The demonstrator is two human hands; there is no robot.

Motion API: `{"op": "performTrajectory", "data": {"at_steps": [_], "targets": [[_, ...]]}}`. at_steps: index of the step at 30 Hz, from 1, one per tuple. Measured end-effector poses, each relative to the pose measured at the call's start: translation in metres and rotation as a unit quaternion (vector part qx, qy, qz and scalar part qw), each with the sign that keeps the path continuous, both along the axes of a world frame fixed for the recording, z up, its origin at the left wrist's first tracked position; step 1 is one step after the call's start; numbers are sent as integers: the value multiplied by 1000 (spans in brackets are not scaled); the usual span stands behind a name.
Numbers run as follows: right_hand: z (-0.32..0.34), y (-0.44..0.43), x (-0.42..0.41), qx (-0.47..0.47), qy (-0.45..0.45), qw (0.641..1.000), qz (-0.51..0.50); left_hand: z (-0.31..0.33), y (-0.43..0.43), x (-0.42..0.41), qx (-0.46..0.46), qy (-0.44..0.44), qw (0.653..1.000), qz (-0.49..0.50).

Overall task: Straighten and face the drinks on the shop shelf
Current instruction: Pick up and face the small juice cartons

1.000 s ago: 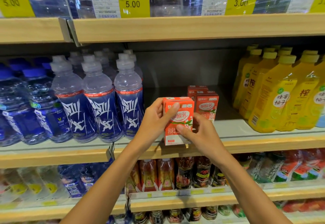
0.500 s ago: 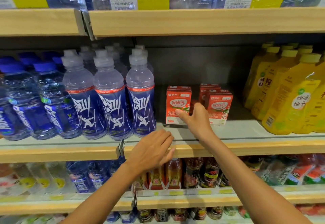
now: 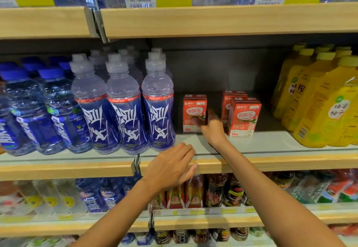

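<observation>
A red drink carton [image 3: 194, 109] stands upright on the middle shelf [image 3: 271, 161], label facing out, just right of the blue sports bottles [image 3: 124, 111]. My right hand [image 3: 211, 125] holds its lower right corner, thumb on the front and fingers along the side; the hand is blurred. A second group of red cartons [image 3: 243, 116] stands a gap further right, the front one turned slightly. My left hand [image 3: 172, 166] hovers open over the shelf's wooden front edge and holds nothing.
Blue-capped water bottles [image 3: 25, 111] fill the left end of the shelf. Yellow juice bottles [image 3: 317, 99] crowd the right end. The upper shelf edge [image 3: 213, 20] hangs overhead with price tags. Lower shelves hold more bottles [image 3: 213, 190].
A second ago both hands held the carton in front of the shelf. It now stands on the shelf, my left hand has let go and dropped to the shelf edge, my right stays on it.
</observation>
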State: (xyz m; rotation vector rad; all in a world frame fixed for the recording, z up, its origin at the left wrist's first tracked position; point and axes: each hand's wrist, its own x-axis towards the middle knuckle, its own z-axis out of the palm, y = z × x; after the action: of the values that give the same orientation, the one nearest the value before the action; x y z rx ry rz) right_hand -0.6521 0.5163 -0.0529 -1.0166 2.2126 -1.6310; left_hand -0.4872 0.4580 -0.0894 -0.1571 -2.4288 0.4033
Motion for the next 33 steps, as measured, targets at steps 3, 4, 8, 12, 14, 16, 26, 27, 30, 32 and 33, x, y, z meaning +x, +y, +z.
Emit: {"op": "performTrajectory", "data": {"at_steps": [3,4,8,12,14,16,26,27,30,32,33], "targets": [[0,6,3,26,24,999,-20,2,2,0,7,-3,1000,3],[1,11,5,29,40,998,-38,2,3,0,13,-1,1000,5],[3,53,14,-82,84,990,-79,3,12,-6,29,9,999,13],[-2,105,0,-160,174,952,-193,3,26,-22,33,-3,999,5],[-4,117,-15,-134,167,947,-239,5,32,-30,31,-14,999,3],[-7,119,-30,-86,133,956,-249,6,36,-35,36,-27,999,2],[-15,93,-59,19,29,988,-150,7,36,-36,65,-58,996,3],[-15,92,-60,43,47,986,-154,6,36,-36,66,-58,996,4],[-15,92,-60,74,81,981,-159,6,35,-37,65,-61,996,7],[-14,93,-56,31,60,989,-134,6,36,-37,74,-68,995,11],[-13,94,-53,-1,35,992,-120,7,36,-36,82,-72,994,13]]}}
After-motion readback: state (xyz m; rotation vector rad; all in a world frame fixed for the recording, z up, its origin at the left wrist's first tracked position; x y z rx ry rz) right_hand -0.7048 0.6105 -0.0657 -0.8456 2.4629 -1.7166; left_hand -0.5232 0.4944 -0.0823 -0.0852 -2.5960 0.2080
